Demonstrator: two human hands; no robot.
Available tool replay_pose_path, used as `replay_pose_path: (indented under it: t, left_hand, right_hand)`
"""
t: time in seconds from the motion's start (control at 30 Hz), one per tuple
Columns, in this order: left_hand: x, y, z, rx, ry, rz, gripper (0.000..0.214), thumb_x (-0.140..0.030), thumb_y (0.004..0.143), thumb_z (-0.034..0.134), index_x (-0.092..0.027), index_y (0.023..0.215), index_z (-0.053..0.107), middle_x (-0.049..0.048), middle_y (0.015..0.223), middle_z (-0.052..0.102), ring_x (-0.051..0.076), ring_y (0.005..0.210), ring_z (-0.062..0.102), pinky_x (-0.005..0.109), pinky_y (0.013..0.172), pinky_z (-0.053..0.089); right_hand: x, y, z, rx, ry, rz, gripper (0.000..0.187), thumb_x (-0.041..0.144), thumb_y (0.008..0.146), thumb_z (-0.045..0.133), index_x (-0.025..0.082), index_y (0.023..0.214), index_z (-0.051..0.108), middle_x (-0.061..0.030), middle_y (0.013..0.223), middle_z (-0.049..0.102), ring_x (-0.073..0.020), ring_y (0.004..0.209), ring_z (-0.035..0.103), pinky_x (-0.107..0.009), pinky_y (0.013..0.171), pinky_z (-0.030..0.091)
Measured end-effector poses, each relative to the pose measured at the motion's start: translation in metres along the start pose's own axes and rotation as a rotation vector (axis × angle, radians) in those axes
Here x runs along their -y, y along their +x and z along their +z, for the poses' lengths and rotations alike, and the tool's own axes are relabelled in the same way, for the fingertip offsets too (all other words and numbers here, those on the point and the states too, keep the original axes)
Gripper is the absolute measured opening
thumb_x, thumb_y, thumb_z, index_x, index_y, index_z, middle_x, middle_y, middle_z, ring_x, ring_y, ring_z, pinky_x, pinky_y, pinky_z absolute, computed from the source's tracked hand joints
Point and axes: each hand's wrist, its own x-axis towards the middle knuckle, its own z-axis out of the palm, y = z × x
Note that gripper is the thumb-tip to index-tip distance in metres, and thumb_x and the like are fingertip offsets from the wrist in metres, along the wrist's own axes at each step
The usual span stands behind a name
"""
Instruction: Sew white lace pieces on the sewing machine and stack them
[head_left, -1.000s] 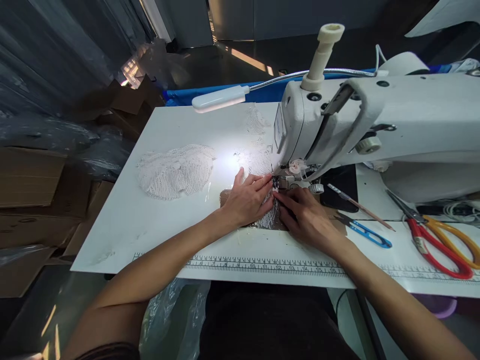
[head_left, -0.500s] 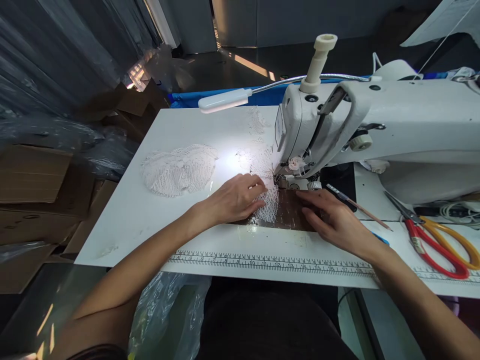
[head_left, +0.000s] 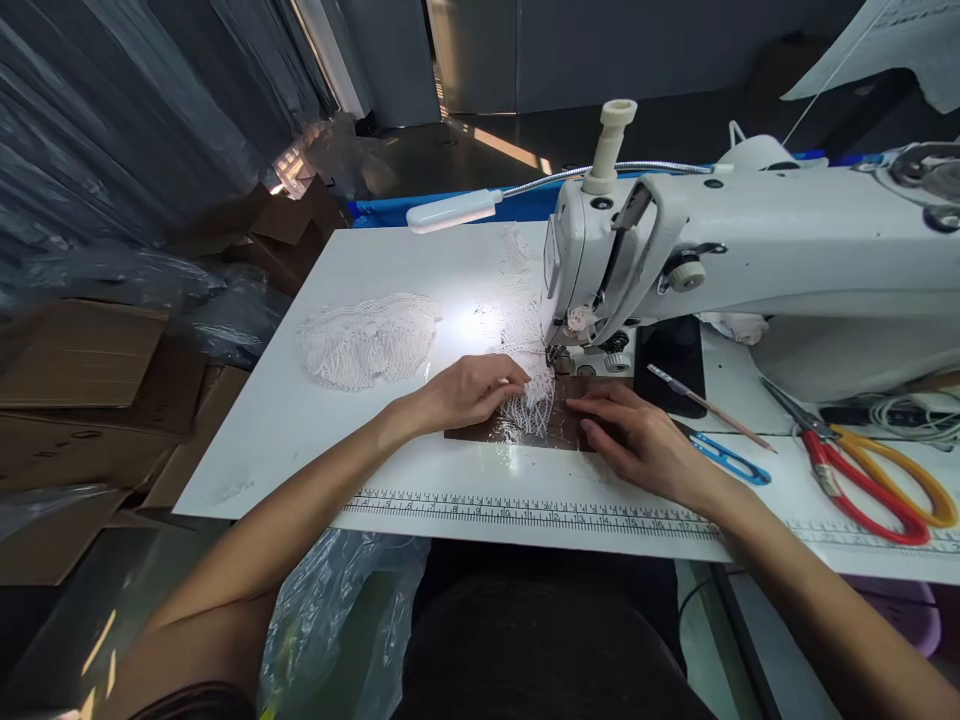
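Observation:
White lace [head_left: 534,408] lies under the needle area of a white sewing machine [head_left: 675,240], its near end over a brown plate [head_left: 480,428]. My left hand [head_left: 476,388] is pinched closed on the lace's left edge, just left of the presser foot [head_left: 559,360]. Stretched out on the plate, my right hand [head_left: 637,430] has its fingertips close to the lace's right edge and seems to hold nothing. A separate heap of white lace [head_left: 371,342] rests to the left on the white table [head_left: 277,450].
Blue thread snips [head_left: 731,460], a pencil-like stick [head_left: 712,408] and scissors with red and orange handles [head_left: 862,470] lie right of my right hand. A printed ruler [head_left: 540,515] runs along the front edge. A lit lamp [head_left: 454,211] hangs over the table. Cardboard boxes [head_left: 82,355] stand left.
My right hand has slid left over the plate, nearer the lace. My left fingers have drawn closer together on the lace. More of the blue snips shows, and the view has shifted slightly.

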Motion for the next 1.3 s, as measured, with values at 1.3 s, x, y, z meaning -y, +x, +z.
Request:
replay_pose_path:
  t: [1.3]
  left_hand:
    - [0.007, 0.004, 0.029, -0.006, 0.394, 0.33, 0.019, -0.012, 0.092, 0.053, -0.015, 0.099, 0.071, 0.0101, 0.109, 0.073, 0.019, 0.086, 0.068, 0.037, 0.078, 0.058]
  right_hand:
    - [-0.02, 0.038, -0.014, 0.145, -0.129, 0.004, 0.037, 0.02, 0.087, 0.048, 0.023, 0.114, 0.074, -0.0027, 0.083, 0.073, -0.0154, 0.064, 0.062, -0.028, 0.062, 0.05]
